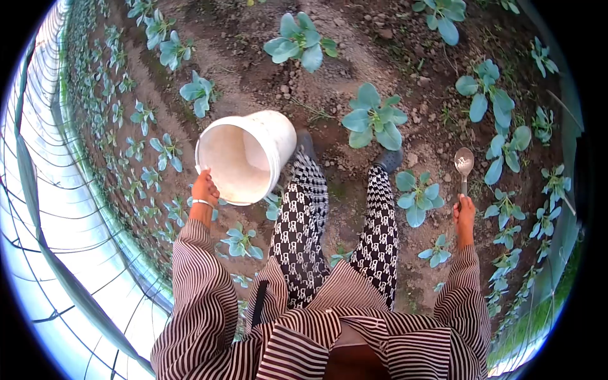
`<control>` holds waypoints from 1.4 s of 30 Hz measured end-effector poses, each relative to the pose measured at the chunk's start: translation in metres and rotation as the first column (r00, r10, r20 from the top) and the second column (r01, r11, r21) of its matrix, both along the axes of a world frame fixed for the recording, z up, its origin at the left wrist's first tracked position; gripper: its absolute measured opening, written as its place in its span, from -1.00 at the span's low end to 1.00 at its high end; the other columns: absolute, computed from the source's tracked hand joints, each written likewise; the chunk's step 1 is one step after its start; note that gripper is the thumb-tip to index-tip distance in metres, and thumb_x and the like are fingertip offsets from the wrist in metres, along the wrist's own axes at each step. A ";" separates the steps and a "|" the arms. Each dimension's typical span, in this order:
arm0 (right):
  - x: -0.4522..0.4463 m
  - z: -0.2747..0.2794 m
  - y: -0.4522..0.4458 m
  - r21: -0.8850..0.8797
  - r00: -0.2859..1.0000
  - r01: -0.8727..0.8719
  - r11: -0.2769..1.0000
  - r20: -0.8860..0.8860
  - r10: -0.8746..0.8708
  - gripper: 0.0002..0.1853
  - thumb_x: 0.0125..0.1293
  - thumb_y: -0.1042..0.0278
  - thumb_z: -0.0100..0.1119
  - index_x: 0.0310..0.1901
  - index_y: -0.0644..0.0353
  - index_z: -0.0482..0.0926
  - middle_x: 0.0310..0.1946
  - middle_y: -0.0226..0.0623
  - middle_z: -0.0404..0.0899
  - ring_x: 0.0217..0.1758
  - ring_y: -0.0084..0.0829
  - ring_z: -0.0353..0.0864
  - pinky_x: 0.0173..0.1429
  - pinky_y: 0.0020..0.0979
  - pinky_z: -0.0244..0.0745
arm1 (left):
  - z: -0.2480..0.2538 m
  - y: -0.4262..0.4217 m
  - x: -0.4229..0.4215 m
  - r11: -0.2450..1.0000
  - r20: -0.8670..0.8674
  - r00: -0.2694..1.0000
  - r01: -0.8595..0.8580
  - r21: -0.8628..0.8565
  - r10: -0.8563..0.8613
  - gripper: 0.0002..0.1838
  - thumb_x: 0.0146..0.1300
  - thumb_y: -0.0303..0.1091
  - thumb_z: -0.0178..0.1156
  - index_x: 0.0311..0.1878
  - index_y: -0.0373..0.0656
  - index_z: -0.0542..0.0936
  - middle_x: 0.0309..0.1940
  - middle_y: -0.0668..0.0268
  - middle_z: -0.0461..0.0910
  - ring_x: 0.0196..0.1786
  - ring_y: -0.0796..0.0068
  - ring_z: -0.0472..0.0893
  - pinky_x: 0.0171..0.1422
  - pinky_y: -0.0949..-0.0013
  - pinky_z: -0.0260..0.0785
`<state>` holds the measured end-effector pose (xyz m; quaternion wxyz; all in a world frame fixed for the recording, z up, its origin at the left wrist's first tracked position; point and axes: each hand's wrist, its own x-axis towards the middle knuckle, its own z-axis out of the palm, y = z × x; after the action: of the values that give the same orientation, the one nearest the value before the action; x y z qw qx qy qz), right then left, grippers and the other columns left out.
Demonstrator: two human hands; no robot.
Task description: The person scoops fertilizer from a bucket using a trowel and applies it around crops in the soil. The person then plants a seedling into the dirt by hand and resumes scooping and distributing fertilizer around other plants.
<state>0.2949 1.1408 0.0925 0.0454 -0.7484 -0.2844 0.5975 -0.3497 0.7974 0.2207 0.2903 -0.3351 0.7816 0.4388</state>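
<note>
Bucket [258,149] and spoon [464,163] among leafy plants [374,117]

The left hand [204,190] is gripping the tilted bucket's rim, pale material lying inside; the right hand [465,211] is clenching the spoon's handle, its bowl carrying whitish granules [463,161] above the soil [342,183].

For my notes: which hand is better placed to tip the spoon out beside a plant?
Right, most likely: the right hand holds the spoon, with white bits in it and plants close by. The left hand is busy gripping the bucket.
</note>
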 end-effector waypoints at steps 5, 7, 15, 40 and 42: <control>-0.106 0.013 0.001 -0.083 0.994 -0.065 0.994 -0.098 0.057 -0.86 0.35 0.27 0.00 -0.29 0.14 0.40 -0.59 -0.42 0.45 -0.73 -0.67 0.27 -0.72 -0.59 0.12 | -0.019 0.055 -0.103 0.985 0.039 0.995 -0.097 0.145 0.092 -0.66 0.13 -0.20 0.24 -0.59 0.07 0.27 -0.84 0.58 0.03 -0.81 0.65 -0.02 -0.70 0.51 -0.17; -0.152 0.023 -0.013 -0.125 0.990 -0.054 0.991 -0.137 0.037 -0.88 0.34 0.29 0.01 -0.28 0.15 0.40 -0.58 -0.42 0.44 -0.72 -0.67 0.26 -0.72 -0.58 0.11 | -0.044 0.082 -0.151 0.974 0.097 0.992 -0.102 0.203 0.083 -0.65 0.15 -0.24 0.22 -0.62 0.07 0.25 -0.84 0.57 0.02 -0.81 0.62 -0.03 -0.69 0.48 -0.17; -0.319 0.065 -0.114 -0.285 0.976 0.203 0.937 -0.020 -0.218 -0.84 0.31 0.32 0.07 -0.15 0.19 0.47 -0.60 -0.47 0.39 -0.73 -0.70 0.20 -0.73 -0.60 0.04 | -0.151 0.146 -0.333 0.950 0.174 0.985 -0.044 0.309 -0.011 -0.65 0.16 -0.27 0.20 -0.62 0.07 0.24 -0.80 0.55 0.07 -0.75 0.59 0.00 -0.59 0.43 -0.07; -0.716 0.007 -0.039 -0.330 0.772 -0.445 0.833 -0.612 0.170 -0.80 0.38 0.27 0.02 -0.15 0.23 0.44 -0.54 -0.47 0.43 -0.71 -0.74 0.26 -0.70 -0.64 0.13 | -0.254 0.131 -0.378 0.924 -0.040 0.938 0.345 0.164 -0.344 -0.96 0.29 -0.56 -0.13 -0.24 -0.22 0.26 -0.55 0.21 0.42 -0.59 0.34 0.49 -0.50 0.26 0.49; -0.794 -0.030 -0.056 -0.382 0.796 -0.363 0.850 -0.601 0.071 -0.84 0.36 0.30 0.03 -0.22 0.22 0.44 -0.57 -0.44 0.41 -0.71 -0.70 0.25 -0.71 -0.63 0.12 | -0.233 0.136 -0.366 0.903 -0.070 0.918 0.396 0.165 -0.389 -0.98 0.34 -0.51 -0.10 -0.21 -0.20 0.28 -0.52 0.25 0.45 -0.58 0.43 0.49 -0.48 0.32 0.49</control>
<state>-0.4993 1.0848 0.0623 -0.1300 -0.4852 -0.1878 0.8440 -0.7156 0.9333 -0.0119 0.3871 -0.1361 0.7962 0.4446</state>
